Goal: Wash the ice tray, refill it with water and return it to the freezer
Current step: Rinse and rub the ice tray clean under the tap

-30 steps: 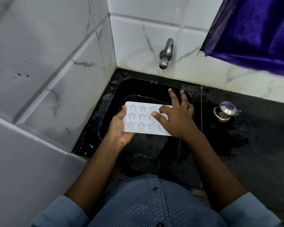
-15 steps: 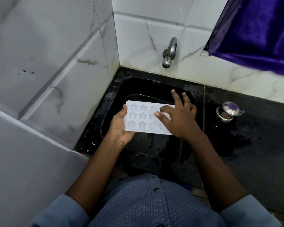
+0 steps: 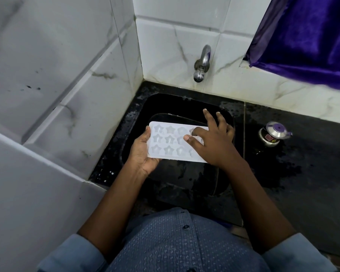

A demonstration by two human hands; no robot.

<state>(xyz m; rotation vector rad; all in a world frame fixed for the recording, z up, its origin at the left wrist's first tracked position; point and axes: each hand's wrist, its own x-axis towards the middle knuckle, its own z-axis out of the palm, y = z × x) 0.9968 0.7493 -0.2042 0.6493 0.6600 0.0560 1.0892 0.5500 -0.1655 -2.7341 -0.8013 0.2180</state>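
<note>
Fingers (image 3: pixel 199 131) on ice tray (image 3: pixel 166 143), above sink (image 3: pixel 165 104)

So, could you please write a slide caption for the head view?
Left hand grips a white ice tray over the black sink while the right hand touches its star-shaped cups.

A wet black stone counter (image 3: pixel 312 203), its sink (image 3: pixel 165 104) sunk into the back left corner, carries a small lidded steel pot (image 3: pixel 273 134) near the back edge, right of the sink.

Cupped left hand (image 3: pixel 142 152), splayed right hand (image 3: pixel 214 142)
</note>
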